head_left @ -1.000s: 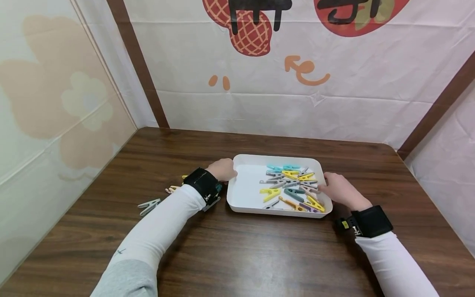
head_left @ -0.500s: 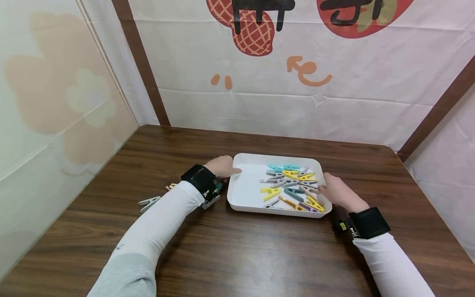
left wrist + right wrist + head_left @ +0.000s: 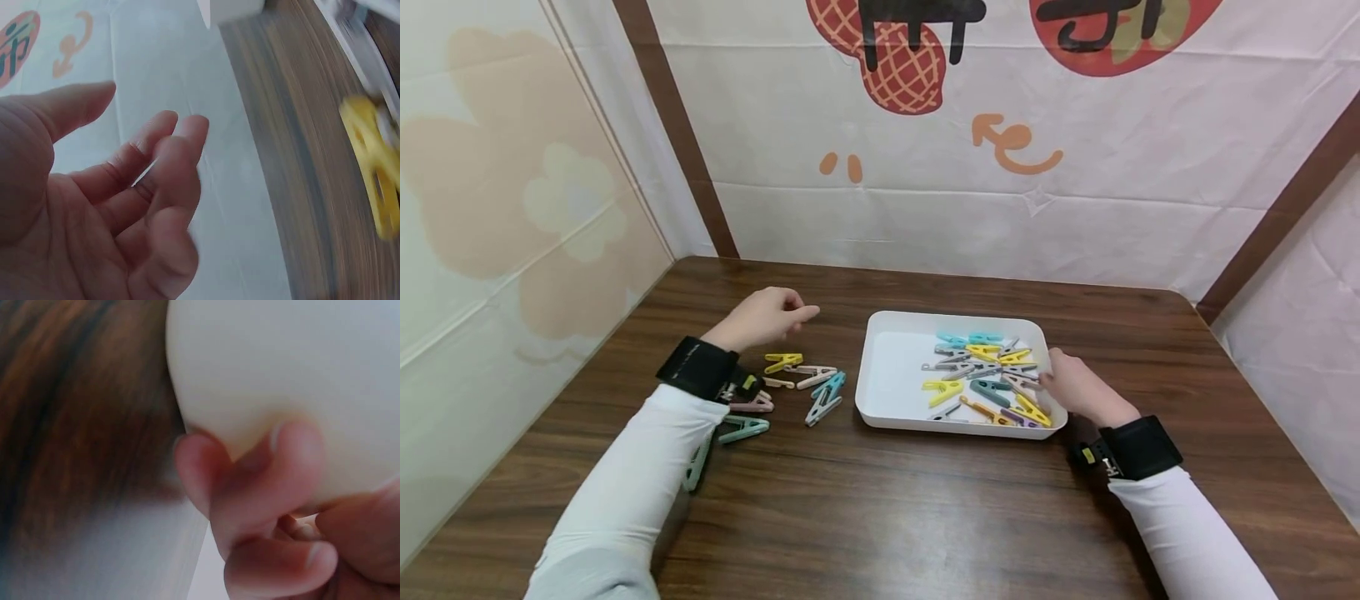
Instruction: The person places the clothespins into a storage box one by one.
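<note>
A white tray (image 3: 891, 379) sits mid-table with several coloured clothespins (image 3: 988, 375) piled in its right half. My right hand (image 3: 1067, 385) grips the tray's right rim; in the right wrist view its curled fingers (image 3: 294, 456) press against the white tray wall (image 3: 262, 369). My left hand (image 3: 772, 317) hovers above the table left of the tray, its fingers loosely curled and empty. The left wrist view shows that bare palm (image 3: 134, 187) with a blurred yellow clothespin (image 3: 375, 181) on the wood below. Several loose clothespins (image 3: 797, 375) lie on the table under and beside the left wrist.
The brown wooden table (image 3: 887, 517) is closed in by printed cloth walls at the back and both sides. A teal clothespin (image 3: 825, 397) lies close to the tray's left wall, and a green one (image 3: 741, 428) rests beside my left forearm.
My left hand has let go of the tray's left rim and lifted away to the left, uncovering the loose clothespins. The right hand has stayed on the tray's right rim.
</note>
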Demonstrator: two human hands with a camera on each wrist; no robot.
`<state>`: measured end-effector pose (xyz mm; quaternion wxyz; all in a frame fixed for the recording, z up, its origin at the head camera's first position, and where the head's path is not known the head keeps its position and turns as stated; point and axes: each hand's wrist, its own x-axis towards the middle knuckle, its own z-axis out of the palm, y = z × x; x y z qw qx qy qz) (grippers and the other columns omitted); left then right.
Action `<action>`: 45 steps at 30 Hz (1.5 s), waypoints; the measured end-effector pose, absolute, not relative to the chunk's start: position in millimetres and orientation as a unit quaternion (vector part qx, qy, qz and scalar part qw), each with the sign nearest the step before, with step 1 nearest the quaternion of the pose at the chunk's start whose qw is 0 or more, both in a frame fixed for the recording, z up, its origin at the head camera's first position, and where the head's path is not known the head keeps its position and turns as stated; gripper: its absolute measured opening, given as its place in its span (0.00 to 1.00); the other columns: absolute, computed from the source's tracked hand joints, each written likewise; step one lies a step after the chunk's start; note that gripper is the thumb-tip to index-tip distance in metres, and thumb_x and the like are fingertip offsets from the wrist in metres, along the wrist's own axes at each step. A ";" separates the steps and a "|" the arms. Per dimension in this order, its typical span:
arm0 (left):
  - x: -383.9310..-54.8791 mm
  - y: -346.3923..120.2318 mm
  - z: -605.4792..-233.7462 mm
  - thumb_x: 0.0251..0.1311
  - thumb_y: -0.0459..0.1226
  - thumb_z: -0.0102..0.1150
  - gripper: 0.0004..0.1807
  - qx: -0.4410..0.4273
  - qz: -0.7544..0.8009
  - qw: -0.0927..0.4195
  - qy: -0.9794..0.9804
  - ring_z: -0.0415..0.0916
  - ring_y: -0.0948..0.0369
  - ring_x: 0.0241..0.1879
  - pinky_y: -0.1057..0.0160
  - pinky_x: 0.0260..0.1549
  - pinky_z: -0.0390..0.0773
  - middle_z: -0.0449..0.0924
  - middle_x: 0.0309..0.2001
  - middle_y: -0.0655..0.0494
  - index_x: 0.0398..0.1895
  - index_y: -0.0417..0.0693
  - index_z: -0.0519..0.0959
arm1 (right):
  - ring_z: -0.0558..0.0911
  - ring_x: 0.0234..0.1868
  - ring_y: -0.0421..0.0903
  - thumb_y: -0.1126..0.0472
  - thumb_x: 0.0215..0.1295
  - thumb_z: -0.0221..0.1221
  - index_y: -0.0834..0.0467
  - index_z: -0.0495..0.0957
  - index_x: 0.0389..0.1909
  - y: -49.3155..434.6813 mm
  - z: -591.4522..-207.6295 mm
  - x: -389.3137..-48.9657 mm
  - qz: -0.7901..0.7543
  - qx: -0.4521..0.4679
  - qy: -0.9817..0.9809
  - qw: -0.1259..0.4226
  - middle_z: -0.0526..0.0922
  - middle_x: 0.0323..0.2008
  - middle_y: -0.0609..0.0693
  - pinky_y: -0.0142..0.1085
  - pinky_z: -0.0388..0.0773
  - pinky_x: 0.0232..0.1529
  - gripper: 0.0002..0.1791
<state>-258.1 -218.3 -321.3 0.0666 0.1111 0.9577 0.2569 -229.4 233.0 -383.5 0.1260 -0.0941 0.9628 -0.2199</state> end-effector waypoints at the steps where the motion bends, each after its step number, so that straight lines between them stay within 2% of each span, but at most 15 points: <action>1: -256.0 -224.5 -321.0 0.71 0.51 0.49 0.21 0.114 0.251 0.060 0.959 0.75 0.52 0.30 0.58 0.31 0.70 0.79 0.32 0.49 0.40 0.41 0.78 | 0.74 0.36 0.53 0.66 0.73 0.46 0.81 0.56 0.60 232.7 -382.8 -229.6 -0.218 -0.094 0.963 0.126 0.73 0.44 0.70 0.38 0.69 0.29 0.24; 6: -249.6 -247.6 -329.6 0.67 0.44 0.57 0.15 0.137 0.229 0.054 0.962 0.74 0.53 0.36 0.53 0.37 0.71 0.79 0.38 0.48 0.44 0.39 0.77 | 0.74 0.36 0.54 0.67 0.73 0.45 0.81 0.56 0.59 232.4 -381.5 -229.6 -0.215 -0.095 0.964 0.125 0.73 0.45 0.70 0.39 0.69 0.29 0.23; 11: -250.4 -257.2 -346.8 0.62 0.37 0.63 0.18 0.160 0.203 0.101 0.961 0.75 0.48 0.45 0.47 0.44 0.73 0.79 0.45 0.43 0.50 0.35 0.76 | 0.74 0.37 0.54 0.67 0.73 0.46 0.81 0.56 0.59 232.0 -382.4 -229.2 -0.218 -0.093 0.964 0.124 0.73 0.45 0.70 0.39 0.69 0.29 0.23; 15: -253.6 -259.0 -355.8 0.58 0.34 0.65 0.17 0.167 0.191 0.130 0.959 0.74 0.50 0.40 0.50 0.41 0.72 0.78 0.41 0.45 0.48 0.35 0.77 | 0.74 0.36 0.54 0.66 0.74 0.45 0.80 0.55 0.60 231.5 -382.4 -229.0 -0.221 -0.085 0.963 0.131 0.73 0.44 0.69 0.39 0.69 0.29 0.24; 20: -255.6 -255.9 -358.8 0.55 0.32 0.66 0.10 0.171 0.175 0.134 0.960 0.71 0.55 0.34 0.54 0.37 0.71 0.78 0.35 0.51 0.39 0.39 0.79 | 0.74 0.38 0.54 0.66 0.74 0.45 0.80 0.55 0.61 231.4 -381.5 -229.2 -0.215 -0.085 0.965 0.127 0.73 0.46 0.70 0.39 0.69 0.32 0.24; 23: -255.9 -254.2 -360.4 0.53 0.30 0.66 0.06 0.169 0.161 0.128 0.964 0.71 0.55 0.33 0.53 0.37 0.71 0.78 0.34 0.51 0.34 0.41 0.79 | 0.74 0.39 0.54 0.66 0.74 0.45 0.80 0.55 0.60 231.1 -381.9 -229.5 -0.214 -0.085 0.965 0.125 0.73 0.47 0.71 0.40 0.70 0.32 0.24; 29: -256.8 -253.0 -361.9 0.53 0.30 0.65 0.05 0.170 0.133 0.123 0.969 0.71 0.55 0.32 0.54 0.36 0.72 0.77 0.32 0.52 0.32 0.42 0.79 | 0.74 0.41 0.55 0.66 0.74 0.45 0.80 0.55 0.61 230.1 -383.4 -229.0 -0.215 -0.078 0.965 0.131 0.73 0.48 0.71 0.41 0.71 0.35 0.24; 37: -265.4 -240.0 -342.8 0.55 0.30 0.65 0.08 0.175 0.135 0.067 0.973 0.73 0.54 0.33 0.52 0.37 0.72 0.79 0.33 0.49 0.38 0.38 0.79 | 0.74 0.40 0.54 0.66 0.74 0.45 0.80 0.55 0.61 228.4 -381.9 -228.4 -0.218 -0.078 0.963 0.138 0.74 0.46 0.69 0.41 0.71 0.35 0.24; 45: -278.1 -186.1 -313.6 0.59 0.32 0.65 0.11 0.230 0.147 0.018 0.962 0.75 0.55 0.36 0.53 0.40 0.74 0.80 0.39 0.48 0.44 0.38 0.80 | 0.74 0.40 0.54 0.66 0.74 0.45 0.80 0.55 0.61 229.5 -382.5 -228.9 -0.218 -0.075 0.963 0.137 0.73 0.48 0.69 0.40 0.70 0.34 0.24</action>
